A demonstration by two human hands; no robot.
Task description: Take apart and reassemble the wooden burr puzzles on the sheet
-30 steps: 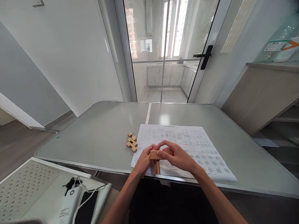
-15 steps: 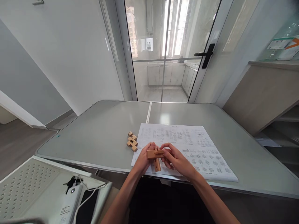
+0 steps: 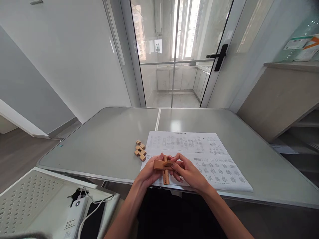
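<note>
Several wooden puzzle pieces (image 3: 159,165) form a cross between my two hands, held above the near edge of the paper sheet. My left hand (image 3: 147,171) is closed round the left end of the crossed pieces. One wooden bar (image 3: 165,178) of the cross points down toward me. With thumb and fingers pinched, my right hand (image 3: 184,171) grips the right side of the same pieces, where a slim part tilts up. My fingers hide how the pieces join. Left of the hands, loose notched wooden pieces (image 3: 140,150) lie in a group on the table.
A printed paper sheet (image 3: 211,146) with rows of small diagrams lies under my hands on the grey table (image 3: 104,146). At lower left, a white perforated tray (image 3: 27,189) holds a power bank (image 3: 76,217), a dark phone (image 3: 93,220), keys and a cable.
The crossed pieces have turned slightly in my hands; the lower bar now points straighter down and the slim part on the right tilts more. The loose pieces stay put.
</note>
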